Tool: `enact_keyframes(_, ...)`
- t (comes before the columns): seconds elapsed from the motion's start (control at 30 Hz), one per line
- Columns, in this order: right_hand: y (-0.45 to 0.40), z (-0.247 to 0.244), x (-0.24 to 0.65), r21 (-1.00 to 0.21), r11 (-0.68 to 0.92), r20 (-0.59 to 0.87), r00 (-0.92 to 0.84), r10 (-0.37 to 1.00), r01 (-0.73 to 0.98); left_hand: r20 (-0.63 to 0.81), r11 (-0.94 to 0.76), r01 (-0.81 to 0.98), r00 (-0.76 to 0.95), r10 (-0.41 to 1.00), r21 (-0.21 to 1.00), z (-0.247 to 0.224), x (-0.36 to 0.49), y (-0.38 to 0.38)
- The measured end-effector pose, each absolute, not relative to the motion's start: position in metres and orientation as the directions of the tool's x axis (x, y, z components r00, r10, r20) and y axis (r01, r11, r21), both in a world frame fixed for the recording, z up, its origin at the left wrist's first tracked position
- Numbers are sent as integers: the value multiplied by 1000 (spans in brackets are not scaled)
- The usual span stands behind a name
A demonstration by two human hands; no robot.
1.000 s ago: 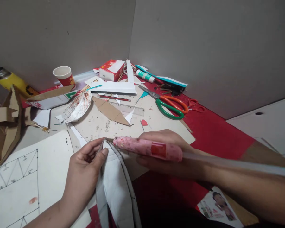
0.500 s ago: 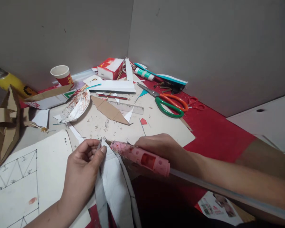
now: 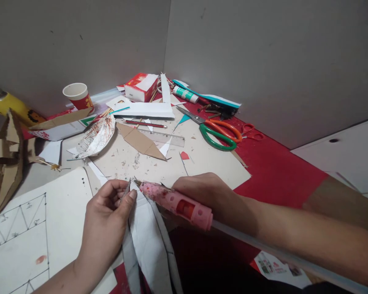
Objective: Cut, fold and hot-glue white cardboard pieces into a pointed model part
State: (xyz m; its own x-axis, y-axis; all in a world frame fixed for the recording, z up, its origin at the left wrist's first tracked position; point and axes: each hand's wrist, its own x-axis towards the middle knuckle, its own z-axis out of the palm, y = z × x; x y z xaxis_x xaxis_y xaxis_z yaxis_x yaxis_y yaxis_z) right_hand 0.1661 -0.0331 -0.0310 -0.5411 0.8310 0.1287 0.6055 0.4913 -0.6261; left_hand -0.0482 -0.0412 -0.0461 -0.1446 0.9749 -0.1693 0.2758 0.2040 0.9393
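My left hand (image 3: pixel 107 220) pinches the narrow tip of a white paper-covered cardboard piece (image 3: pixel 149 241) between thumb and fingers. Its long strips hang down toward the bottom edge. Wrapped around a pink hot glue gun (image 3: pixel 176 204), my right hand (image 3: pixel 205 192) is closed, its fingers mostly hidden behind the tool. A clear glue stick runs out of the gun's back end, under my forearm. The gun's nozzle sits at the cardboard tip, close by my left fingertips; whether it touches cannot be made out.
Scissors (image 3: pixel 217 136) with green and orange handles lie beyond my right hand. Behind are a leaf-shaped cardboard piece (image 3: pixel 142 143), a clear ruler (image 3: pixel 171 138), a pencil (image 3: pixel 145 123) and a paper cup (image 3: pixel 79 98). A drawn sheet (image 3: pixel 18 245) and cardboard boat shape (image 3: pixel 6 171) are at left.
The glue gun has shifted slightly left and rolled a little in my right hand. My left hand keeps its pinch on the cardboard tip. The whole view has drifted slightly.
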Motion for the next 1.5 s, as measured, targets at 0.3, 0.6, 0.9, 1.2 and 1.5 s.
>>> enact_keyframes(0.3, -33, -33, 167, -555, 504, 121, -535, 836, 662, -176, 209, 305, -130, 976, 929, -47, -48, -42)
enact_keyframes(0.6, -33, -32, 166, -621, 441, 60, -521, 851, 648, -186, 216, 292, -128, 974, 931, -45, -47, -41)
enact_keyframes(0.9, -33, -32, 169, -744, 366, 37, -512, 858, 560, -200, 234, 291, -143, 969, 928, -47, -48, -42)
enact_keyframes(1.2, -16, -20, 176, -972, 98, -66, -646, 761, 216, -194, 228, 303, -139, 971, 925, -52, -51, -40)
enact_keyframes(1.5, -16, -24, 182, -906, -378, -418, -558, 717, 193, -214, 247, 287, -140, 967, 925, -54, -52, -39)
